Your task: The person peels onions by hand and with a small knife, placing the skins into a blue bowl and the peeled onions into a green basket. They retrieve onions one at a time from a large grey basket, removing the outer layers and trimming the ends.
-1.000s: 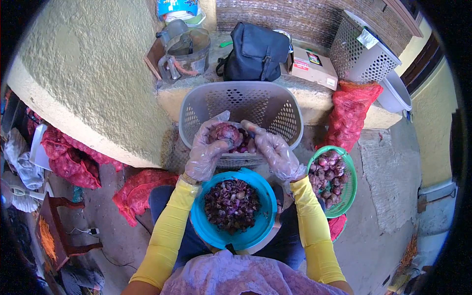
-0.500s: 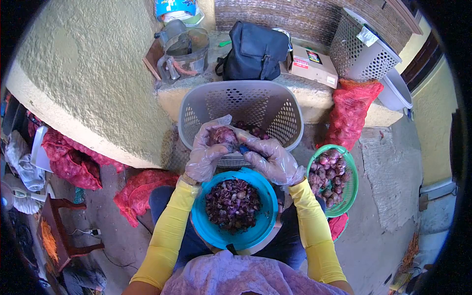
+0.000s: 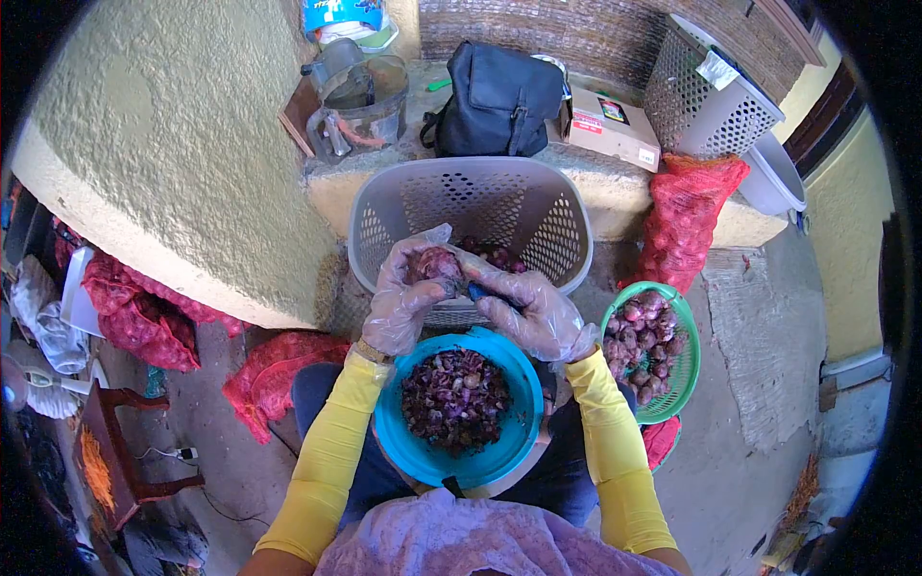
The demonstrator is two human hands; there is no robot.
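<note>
My left hand (image 3: 401, 298), in a clear plastic glove, is closed around a red onion (image 3: 437, 266). Against the onion's lower right side, my gloved right hand (image 3: 526, 305) grips what looks like a small knife with a blue handle (image 3: 477, 291); its blade is hard to make out. Both hands are over the near rim of a grey perforated laundry basket (image 3: 567, 206), which has some red onions (image 3: 499, 255) inside. Below them, between my legs, a turquoise basin (image 3: 389, 422) holds a heap of purple onion skins and trimmings (image 3: 456, 398).
To the right stands a green basket (image 3: 690, 379) of red onions, with a full red mesh sack (image 3: 687, 221) behind it. More mesh sacks (image 3: 279, 374) lie left. A black backpack (image 3: 504, 101), a carton (image 3: 611, 127) and a clear pitcher (image 3: 365, 101) sit on the ledge.
The onion has turned slightly in my left hand, and my right fingers have shifted a little with the knife. Everything else stays in place.
</note>
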